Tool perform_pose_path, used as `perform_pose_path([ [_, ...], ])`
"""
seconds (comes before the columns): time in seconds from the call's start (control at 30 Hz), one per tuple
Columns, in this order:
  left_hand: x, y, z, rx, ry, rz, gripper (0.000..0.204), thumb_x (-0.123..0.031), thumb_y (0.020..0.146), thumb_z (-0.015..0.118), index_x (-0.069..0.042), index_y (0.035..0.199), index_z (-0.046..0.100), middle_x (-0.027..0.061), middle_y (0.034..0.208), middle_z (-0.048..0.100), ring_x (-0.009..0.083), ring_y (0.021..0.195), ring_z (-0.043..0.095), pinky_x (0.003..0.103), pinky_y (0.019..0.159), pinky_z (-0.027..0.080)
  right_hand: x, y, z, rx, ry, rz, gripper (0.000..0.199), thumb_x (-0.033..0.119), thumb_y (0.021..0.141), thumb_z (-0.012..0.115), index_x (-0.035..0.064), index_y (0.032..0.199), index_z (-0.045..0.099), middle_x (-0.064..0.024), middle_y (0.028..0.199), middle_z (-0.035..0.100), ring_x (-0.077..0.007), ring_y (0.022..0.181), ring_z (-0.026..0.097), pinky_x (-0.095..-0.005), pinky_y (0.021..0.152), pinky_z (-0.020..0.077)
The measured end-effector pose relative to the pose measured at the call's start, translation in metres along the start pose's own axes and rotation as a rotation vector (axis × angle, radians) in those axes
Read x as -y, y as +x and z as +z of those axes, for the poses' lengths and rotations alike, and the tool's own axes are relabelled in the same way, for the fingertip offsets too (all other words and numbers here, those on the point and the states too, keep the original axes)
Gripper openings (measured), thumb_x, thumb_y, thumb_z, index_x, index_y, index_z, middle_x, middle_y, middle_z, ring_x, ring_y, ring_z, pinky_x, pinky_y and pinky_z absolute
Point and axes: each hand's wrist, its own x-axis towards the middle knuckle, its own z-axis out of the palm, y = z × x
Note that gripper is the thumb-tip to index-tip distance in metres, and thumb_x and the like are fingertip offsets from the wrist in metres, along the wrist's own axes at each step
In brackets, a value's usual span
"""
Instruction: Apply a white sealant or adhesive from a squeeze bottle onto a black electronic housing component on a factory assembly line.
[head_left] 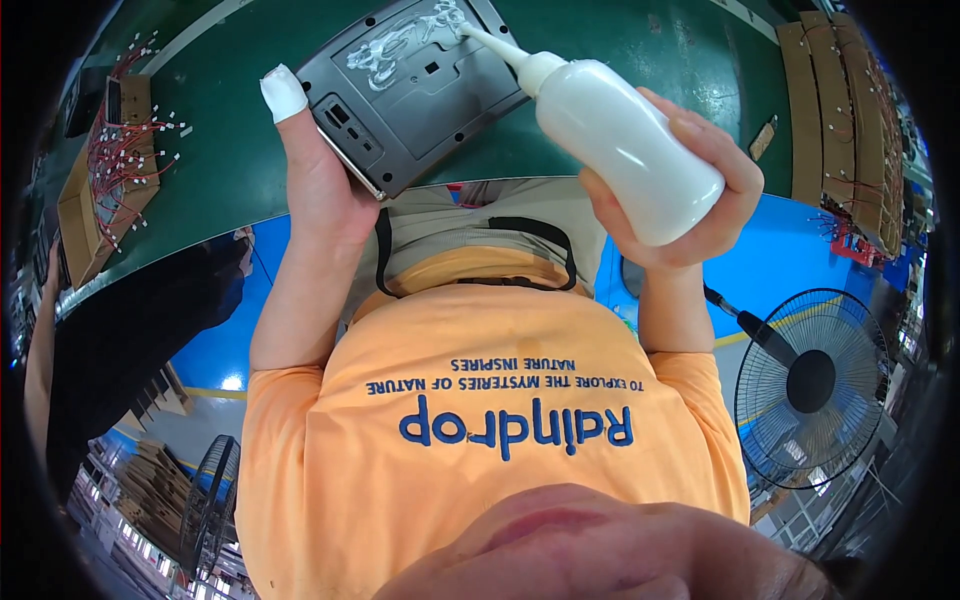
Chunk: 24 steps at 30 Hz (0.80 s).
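Cardboard tray, far left on the green bench: red wire leads with white connectors. Dark grey plastic housing, upper centre, back streaked with white paste; left hand grips its lower-left edge, fingertip taped white. White squeeze bottle, nozzle touching the housing; right hand wrapped around it. Floor fan, lower right

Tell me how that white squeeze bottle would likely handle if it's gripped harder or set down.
The white squeeze bottle looks like soft plastic, so the right hand gripping harder would probably dent it and push out more white paste. Its rounded body would likely roll if laid on its side. The smooth surface may be slippery.
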Motion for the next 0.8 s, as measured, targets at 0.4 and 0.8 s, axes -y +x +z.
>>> perform_pose_path([
  [0.4, 0.0, -0.004, 0.0, -0.021, -0.015, -0.032, 0.081, -0.074, 0.086, 0.043, -0.007, 0.13, 0.049, 0.0071, 0.123, 0.057, 0.0199, 0.113, 0.055, 0.035, 0.094, 0.047, 0.008, 0.006, 0.014, 0.041, 0.143, -0.026, 0.071, 0.016, 0.065, 0.088, 0.0013, 0.118, 0.043, -0.0232, 0.107, 0.062, -0.0299, 0.097, 0.066, -0.0334, 0.081, 0.0549],
  [0.8, 0.0, -0.002, 0.0, 0.002, -0.016, -0.012, 0.081, -0.073, 0.086, 0.042, -0.006, 0.13, 0.049, 0.0076, 0.123, 0.058, 0.0199, 0.112, 0.056, 0.035, 0.093, 0.048, 0.006, 0.01, 0.011, -0.001, 0.032, 0.043, 0.074, 0.016, 0.065, 0.087, 0.0011, 0.121, 0.041, -0.0223, 0.109, 0.062, -0.0316, 0.1, 0.066, -0.0339, 0.082, 0.0554],
])
